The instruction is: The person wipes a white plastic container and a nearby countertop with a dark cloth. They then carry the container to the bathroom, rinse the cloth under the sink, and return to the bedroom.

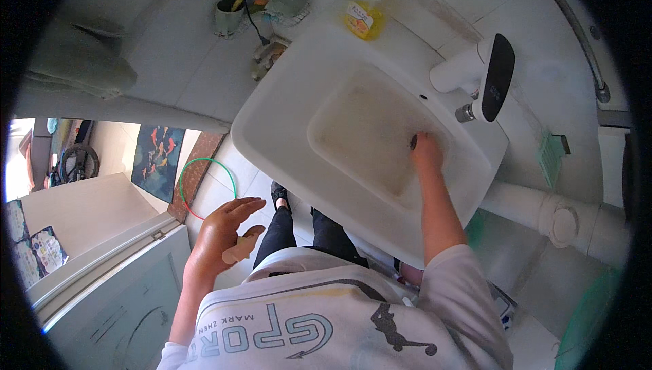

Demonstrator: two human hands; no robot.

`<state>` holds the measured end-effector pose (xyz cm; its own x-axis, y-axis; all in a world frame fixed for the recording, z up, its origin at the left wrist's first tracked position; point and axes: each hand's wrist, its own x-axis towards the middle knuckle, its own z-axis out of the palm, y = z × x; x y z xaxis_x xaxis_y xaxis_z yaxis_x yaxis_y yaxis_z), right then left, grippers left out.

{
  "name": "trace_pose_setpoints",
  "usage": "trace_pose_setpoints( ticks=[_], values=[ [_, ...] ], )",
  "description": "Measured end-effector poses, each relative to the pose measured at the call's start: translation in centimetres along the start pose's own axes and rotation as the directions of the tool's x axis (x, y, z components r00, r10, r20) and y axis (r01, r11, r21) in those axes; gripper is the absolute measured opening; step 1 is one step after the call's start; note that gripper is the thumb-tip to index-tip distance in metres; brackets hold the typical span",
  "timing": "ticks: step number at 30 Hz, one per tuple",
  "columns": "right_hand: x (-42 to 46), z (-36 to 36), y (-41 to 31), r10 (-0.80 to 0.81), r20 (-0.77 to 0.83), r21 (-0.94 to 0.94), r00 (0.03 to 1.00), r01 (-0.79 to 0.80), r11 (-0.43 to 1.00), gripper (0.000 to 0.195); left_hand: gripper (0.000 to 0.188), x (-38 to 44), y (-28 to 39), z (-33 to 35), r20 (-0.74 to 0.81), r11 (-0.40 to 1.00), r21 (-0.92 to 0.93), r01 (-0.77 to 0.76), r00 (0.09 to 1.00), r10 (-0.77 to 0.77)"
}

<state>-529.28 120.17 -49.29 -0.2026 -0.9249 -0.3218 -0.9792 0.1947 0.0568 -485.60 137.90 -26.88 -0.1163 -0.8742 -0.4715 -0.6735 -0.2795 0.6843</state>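
Note:
A white ceramic washbasin (275, 120) stands before me, with murky, brownish water (361, 120) over its bottom. My right hand (428, 151) reaches down into the basin, fingers bent and mostly hidden. Against those fingers shows a small dark round thing (413, 142); whether it is held or is part of the drain I cannot tell. My left hand (229, 232) is raised in the air to the left of the basin, fingers apart and holding nothing. The white faucet (458, 69) with a black top panel rises at the basin's back right.
A yellow soap pump bottle (364, 18) stands on the basin's far rim. A green cup (229, 16) sits on a wall shelf. On the floor lies a green-and-red hoop (234, 181) near a fish-patterned mat (158, 161). An open door (122, 298) is at lower left, a white drainpipe (540, 212) at right.

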Motion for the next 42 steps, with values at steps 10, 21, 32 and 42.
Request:
trace_pose_setpoints(
  ticks=[10,21,32,42],
  values=[
    [-2.8,-2.5,-0.1,-0.112,-0.172,0.267,0.979,0.156,0.951,0.037,0.049,-0.2,-1.0,0.3,-0.035,0.999,0.044,-0.009,0.999,0.01],
    [-2.2,-4.5,-6.5,-0.16,-0.19,0.565,0.969,0.241,0.789,0.043,0.049,-0.1,-0.4,-0.1,-0.015,0.999,0.034,-0.025,1.0,0.026],
    [2.2,-0.6,-15.4,-0.458,-0.177,0.456,0.871,0.485,0.746,0.031,0.05,-0.2,-0.8,0.2,-0.014,1.0,0.031,0.006,1.0,-0.006],
    [-2.1,-2.6,-16.8,-0.433,-0.118,0.696,0.894,0.386,0.605,0.026,0.05,0.5,0.1,-0.3,-0.016,0.998,0.05,0.029,0.999,-0.028]
  ],
)
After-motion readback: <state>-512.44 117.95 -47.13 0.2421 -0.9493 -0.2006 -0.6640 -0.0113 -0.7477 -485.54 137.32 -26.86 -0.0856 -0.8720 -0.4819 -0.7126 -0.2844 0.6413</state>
